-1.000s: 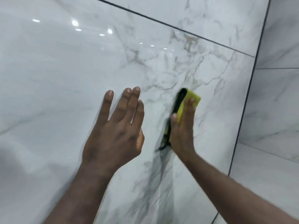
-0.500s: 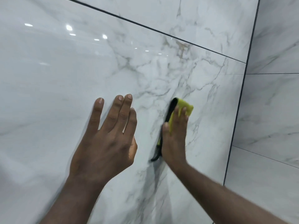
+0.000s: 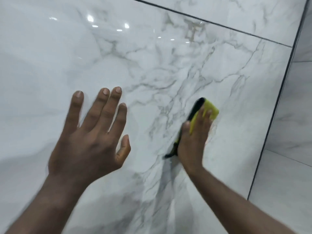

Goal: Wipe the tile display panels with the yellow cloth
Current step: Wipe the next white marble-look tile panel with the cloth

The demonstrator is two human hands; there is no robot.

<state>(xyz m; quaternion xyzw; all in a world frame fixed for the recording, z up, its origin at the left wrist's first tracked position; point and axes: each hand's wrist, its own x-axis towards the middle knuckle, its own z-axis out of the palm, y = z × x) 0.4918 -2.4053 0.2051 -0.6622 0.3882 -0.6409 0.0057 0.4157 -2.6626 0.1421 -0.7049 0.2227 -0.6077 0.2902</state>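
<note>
Two bare grips are raised against a large glossy tile panel, white with grey and brownish veins. The right grip lies flat on the yellow cloth, with straight fingers pressing it to the panel and the thumb laid along its left side. Only the far corner of the cloth shows beyond the fingertips; the rest is under the palm. A black strip runs along the cloth's left edge, showing from just above the fingertips down to a dark tail below the heel of this grip.

The left grip is well apart from the cloth, on the thumb side of the right grip. It holds nothing: its fingers are straight and spread, with the back of the hand toward the camera and the palm facing the panel. Motion blur hides whether the palm touches the surface.

Beyond the fingertips of both grips, a dark joint line slants across and divides this panel from an upper panel. On the outer side of the right grip, an upright joint separates it from the side panels. Small light spots gleam on the tile above the left grip.
</note>
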